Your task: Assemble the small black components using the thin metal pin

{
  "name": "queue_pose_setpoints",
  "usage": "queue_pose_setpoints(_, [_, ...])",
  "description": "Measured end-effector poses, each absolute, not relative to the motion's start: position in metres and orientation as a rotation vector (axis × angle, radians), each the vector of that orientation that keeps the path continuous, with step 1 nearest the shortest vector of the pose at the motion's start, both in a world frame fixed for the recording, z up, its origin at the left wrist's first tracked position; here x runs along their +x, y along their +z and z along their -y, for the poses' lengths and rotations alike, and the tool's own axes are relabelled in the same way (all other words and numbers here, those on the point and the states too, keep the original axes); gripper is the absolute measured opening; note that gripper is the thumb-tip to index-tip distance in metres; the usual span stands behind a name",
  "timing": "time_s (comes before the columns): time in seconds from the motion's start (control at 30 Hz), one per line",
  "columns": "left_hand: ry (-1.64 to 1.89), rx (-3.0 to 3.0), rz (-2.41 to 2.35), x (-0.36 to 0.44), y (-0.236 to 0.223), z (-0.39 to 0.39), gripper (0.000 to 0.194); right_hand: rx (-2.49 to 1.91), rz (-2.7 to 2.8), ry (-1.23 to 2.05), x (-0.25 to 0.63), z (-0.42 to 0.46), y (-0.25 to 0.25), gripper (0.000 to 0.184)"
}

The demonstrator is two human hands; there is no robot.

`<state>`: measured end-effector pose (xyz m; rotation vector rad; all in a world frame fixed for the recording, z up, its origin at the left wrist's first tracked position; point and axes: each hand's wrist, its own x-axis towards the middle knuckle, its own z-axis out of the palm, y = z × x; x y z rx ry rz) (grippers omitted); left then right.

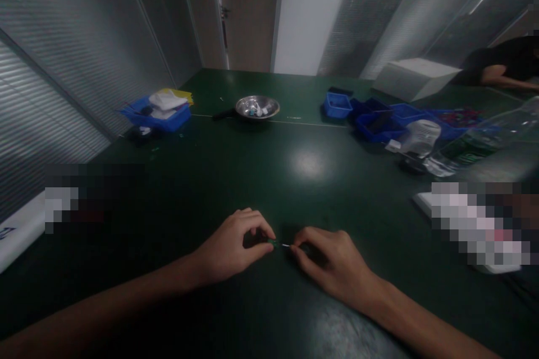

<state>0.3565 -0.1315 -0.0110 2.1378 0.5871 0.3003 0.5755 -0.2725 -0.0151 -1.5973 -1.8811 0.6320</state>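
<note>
My left hand (238, 238) is closed in a pinch on a small green piece (273, 243), which looks like a tiny circuit board. Facing it, my right hand (330, 255) pinches a thin, pale, pin-like piece (286, 245) between thumb and forefinger. Its tip points left at the green piece, and a narrow gap seems to lie between them. Whatever else sits inside my right fist is in shadow. Both hands are low over the dark green table (210, 179), near the middle of the view.
A shiny metal bowl (257, 107) with small parts stands farther back. Blue bins (337, 105) line the right, near a clear bottle (471, 146) and a white box (415, 78). Another blue tray (179, 119) holds white material at left. A person's arm (501, 74) shows far right.
</note>
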Motion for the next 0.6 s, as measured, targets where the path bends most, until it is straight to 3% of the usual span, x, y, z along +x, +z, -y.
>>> queue_pose_setpoints(0.6, [0.286, 2.206, -0.472, 0.3555, -0.0103, 0.1388, 0.014, -1.587, 2.006, 0.583, 0.5802, 0.2742, -0.0105, 0.012])
